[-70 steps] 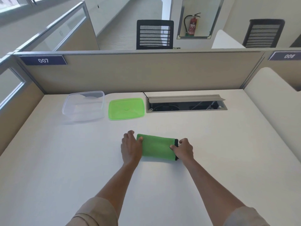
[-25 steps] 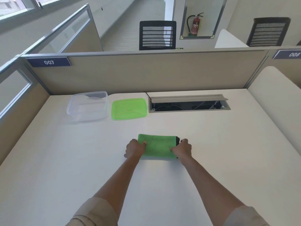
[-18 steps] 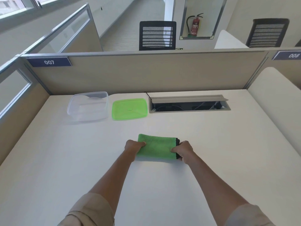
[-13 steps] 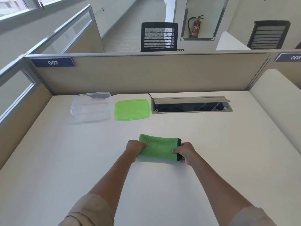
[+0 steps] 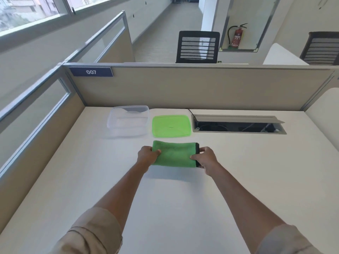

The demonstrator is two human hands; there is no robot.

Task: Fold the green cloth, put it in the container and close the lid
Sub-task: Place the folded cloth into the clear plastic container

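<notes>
The green cloth [image 5: 175, 153] is folded into a small rectangle with a dark edge on its right side. It hangs a little above the white desk, with a shadow under it. My left hand [image 5: 147, 156] grips its left end and my right hand [image 5: 206, 159] grips its right end. The clear plastic container [image 5: 128, 120] stands open at the back left of the desk. Its green lid [image 5: 171, 126] lies flat just to the right of it, right behind the cloth.
An open cable tray [image 5: 236, 124] is set into the desk at the back right. Beige partition walls [image 5: 183, 88] close the desk at the back and left. A rounded white panel [image 5: 324, 114] stands at the right.
Both hands closed on the ends of the folded cloth and lifted it off the desk, carrying it away from me toward the lid and container.
</notes>
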